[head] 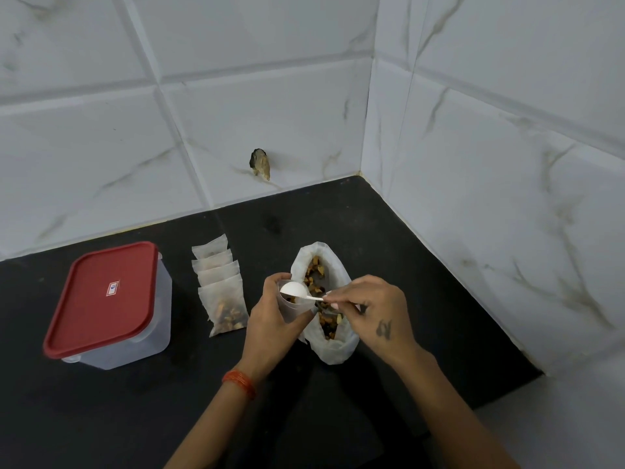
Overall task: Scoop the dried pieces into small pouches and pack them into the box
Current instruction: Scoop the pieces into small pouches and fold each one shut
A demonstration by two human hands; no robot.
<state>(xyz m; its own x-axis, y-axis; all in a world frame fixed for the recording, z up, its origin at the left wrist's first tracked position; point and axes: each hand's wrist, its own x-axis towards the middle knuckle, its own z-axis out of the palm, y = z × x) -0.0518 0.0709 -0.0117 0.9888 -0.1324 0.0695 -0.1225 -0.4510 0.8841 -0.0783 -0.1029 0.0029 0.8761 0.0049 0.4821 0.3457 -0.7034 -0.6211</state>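
Left hand [270, 319] grips small pouch [293, 308]; right hand [375, 308] pinches spoon [297, 292] over it.

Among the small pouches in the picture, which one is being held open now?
The pouch gripped in the left hand, under the white spoon that the right hand pinches. The other filled pouches lie overlapping in a row beside the box.

The light was soft, even and rather dim, with a cool grey cast on the tiles [270, 106]. The black counter [101, 418] swallowed detail and showed only faint shadows. No strong glare appeared. Wide-angle bending curved the grout lines and stretched the edges. The whole view looked slightly soft, the corners most.
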